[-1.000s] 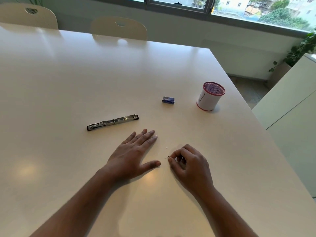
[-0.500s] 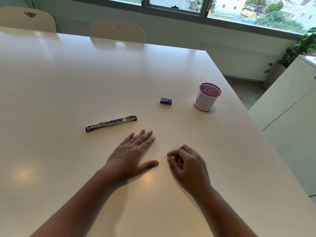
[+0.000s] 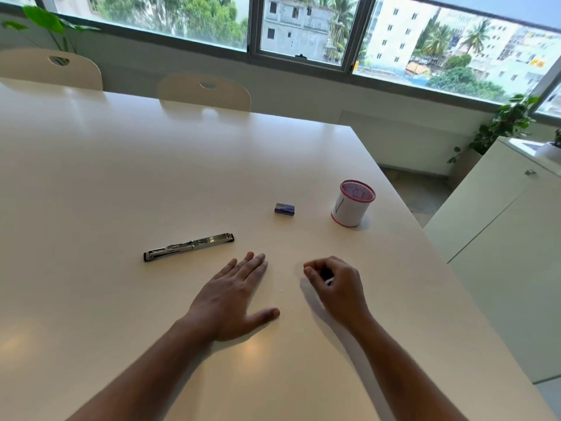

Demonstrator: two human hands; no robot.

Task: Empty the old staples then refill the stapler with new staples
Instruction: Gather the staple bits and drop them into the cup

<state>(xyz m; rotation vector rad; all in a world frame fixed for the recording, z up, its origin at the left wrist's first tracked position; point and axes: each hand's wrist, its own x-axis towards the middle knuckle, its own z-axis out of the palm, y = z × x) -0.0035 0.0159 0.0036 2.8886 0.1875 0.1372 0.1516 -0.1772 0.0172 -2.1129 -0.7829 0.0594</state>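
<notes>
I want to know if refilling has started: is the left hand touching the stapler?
Apart. The head view shows bare table between the left hand, lying flat, and the stapler.

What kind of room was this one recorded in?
Probably an office meeting room: a large white table with matching chairs along its far side, a wide window looking onto city buildings, and a white cabinet beside potted plants.
</notes>
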